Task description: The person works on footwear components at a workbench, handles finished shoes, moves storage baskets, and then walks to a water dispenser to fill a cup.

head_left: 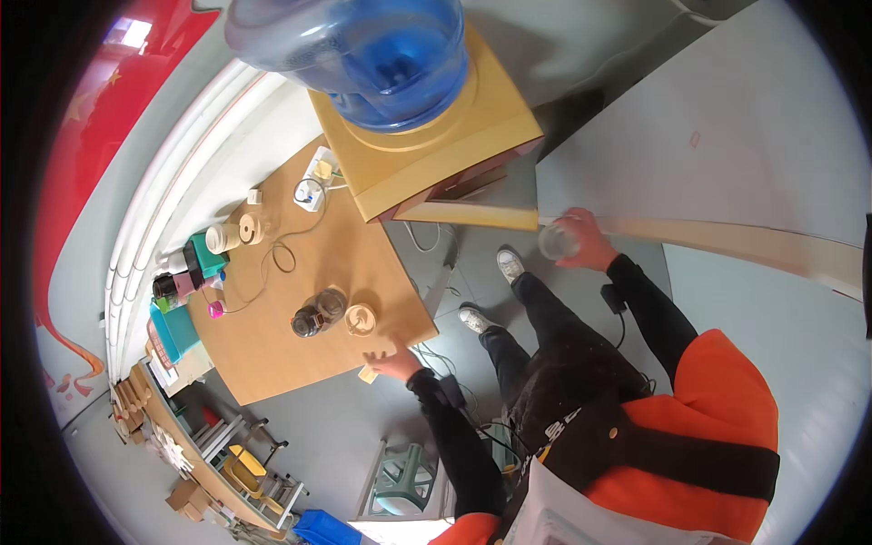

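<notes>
My right hand (589,241) is wrapped round a clear cup (559,242), held out over the floor beside the wooden water dispenser stand. At the table's near edge is my left hand (395,361), its fingers apart. Just beyond its fingertips stands a round tan-topped cup (361,320) on the table. A dark bottle (313,315) lies or leans to the left of that cup. A small tan piece (368,373) shows beside my left fingers at the table edge; whether they touch it I cannot tell.
A large blue water bottle (391,64) sits on the wooden dispenser stand (427,182). The table (272,363) carries a power strip (318,180), cable, lidded cups (222,238) and a teal box (207,256). Green stools (406,477) stand below left; a pale panel (708,145) rises at right.
</notes>
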